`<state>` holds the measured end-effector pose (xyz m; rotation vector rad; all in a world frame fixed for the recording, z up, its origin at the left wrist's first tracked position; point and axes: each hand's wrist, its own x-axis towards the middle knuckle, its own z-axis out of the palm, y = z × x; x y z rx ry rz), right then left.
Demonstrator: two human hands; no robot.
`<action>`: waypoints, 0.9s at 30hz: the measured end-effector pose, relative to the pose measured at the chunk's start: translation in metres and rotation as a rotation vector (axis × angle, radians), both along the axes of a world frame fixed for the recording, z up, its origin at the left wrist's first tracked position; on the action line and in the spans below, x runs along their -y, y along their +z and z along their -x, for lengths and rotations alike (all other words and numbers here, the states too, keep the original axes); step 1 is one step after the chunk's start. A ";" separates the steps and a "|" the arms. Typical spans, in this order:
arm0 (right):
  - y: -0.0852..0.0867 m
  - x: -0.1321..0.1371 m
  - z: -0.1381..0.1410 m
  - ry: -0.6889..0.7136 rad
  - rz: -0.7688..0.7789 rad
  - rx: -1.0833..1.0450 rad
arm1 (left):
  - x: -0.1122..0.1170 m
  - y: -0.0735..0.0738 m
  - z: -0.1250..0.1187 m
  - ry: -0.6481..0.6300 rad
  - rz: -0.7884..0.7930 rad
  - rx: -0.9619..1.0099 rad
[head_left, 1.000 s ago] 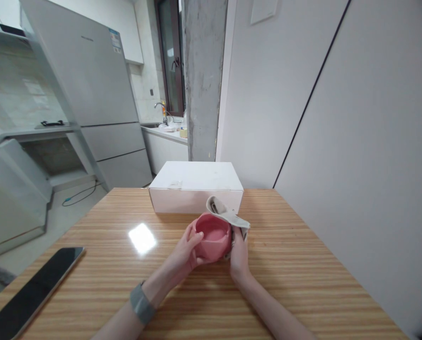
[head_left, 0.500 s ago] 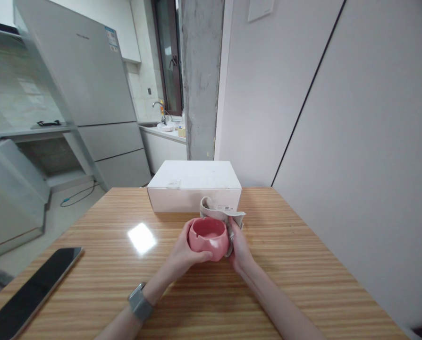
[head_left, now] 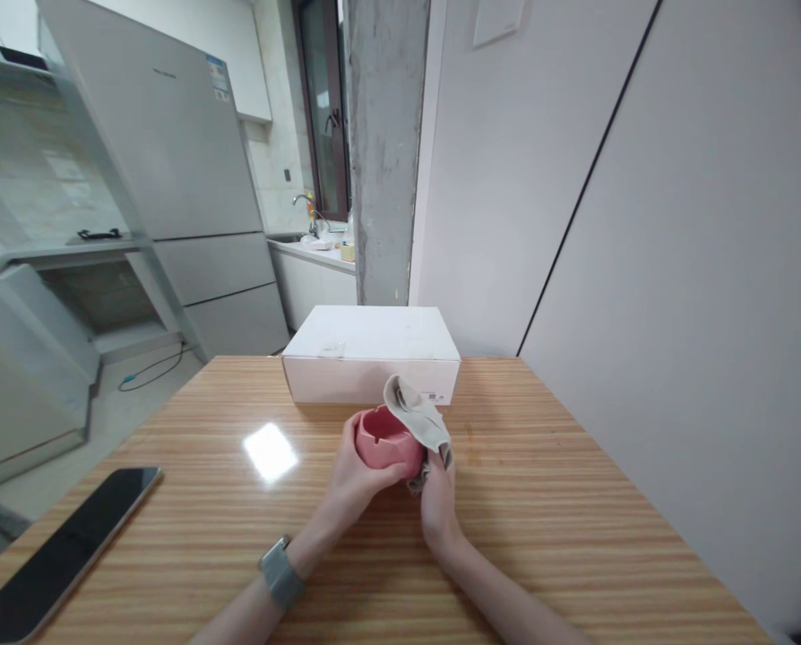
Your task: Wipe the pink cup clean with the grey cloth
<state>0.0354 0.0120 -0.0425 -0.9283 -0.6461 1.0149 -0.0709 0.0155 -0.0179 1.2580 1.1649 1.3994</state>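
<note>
A round pink ashtray (head_left: 382,451) with notches in its rim is in front of me, tilted slightly. My left hand (head_left: 355,477) is closed around its left side, thumb across the front. Against its right side my right hand (head_left: 438,502) presses a light grey cloth (head_left: 419,417), pinched in the fingers. One end of the cloth rises over the ashtray's rim and covers part of the opening. The right fingertips are hidden behind the cloth and ashtray.
Behind my hands, a white box (head_left: 374,333) stands on the striped wooden table (head_left: 541,537). A black phone (head_left: 64,551) lies at the left edge. Past the table are a fridge (head_left: 165,152), a sink counter and, on the right, a white wall (head_left: 702,269).
My right hand has moved left and slightly down, turning the cloth so that it now leans over the ashtray's rim. The ashtray has tilted a little and shifted left in my left hand.
</note>
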 end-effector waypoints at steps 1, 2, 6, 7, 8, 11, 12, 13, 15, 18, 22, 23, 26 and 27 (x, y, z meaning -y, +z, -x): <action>-0.001 0.003 0.002 -0.013 0.006 0.019 | 0.001 -0.002 -0.001 0.018 -0.017 -0.008; -0.002 0.004 0.003 -0.029 0.013 0.030 | 0.002 -0.004 -0.002 0.038 -0.032 -0.010; 0.000 -0.003 -0.001 -0.059 0.021 0.020 | 0.005 -0.002 0.001 -0.027 -0.024 0.037; 0.001 -0.008 -0.004 -0.060 0.020 -0.001 | 0.005 0.000 0.004 -0.081 -0.006 0.065; 0.003 -0.012 -0.007 -0.057 0.025 -0.031 | 0.003 0.001 0.008 -0.132 0.009 0.091; 0.008 -0.023 -0.018 0.007 0.068 -0.157 | -0.002 0.003 0.017 -0.194 0.010 0.065; 0.010 -0.025 -0.021 0.054 0.087 -0.196 | -0.004 0.003 0.019 -0.186 -0.003 0.021; 0.012 -0.026 -0.023 0.106 0.098 -0.229 | -0.005 0.002 0.020 -0.170 -0.017 -0.020; 0.015 -0.026 -0.023 0.204 0.089 -0.269 | -0.007 0.000 0.021 -0.179 -0.040 -0.034; 0.020 -0.021 -0.019 0.278 0.049 -0.271 | -0.007 -0.001 0.021 -0.281 -0.023 0.097; 0.023 -0.015 -0.012 0.278 0.047 -0.252 | -0.008 -0.001 0.022 -0.280 0.014 0.119; 0.024 -0.014 -0.011 0.269 0.054 -0.256 | -0.008 -0.001 0.023 -0.261 0.005 0.103; 0.024 -0.013 -0.008 0.242 0.056 -0.279 | -0.008 0.001 0.022 -0.208 -0.015 0.056; 0.023 -0.013 -0.007 0.231 0.043 -0.281 | -0.008 0.001 0.021 -0.186 -0.019 0.040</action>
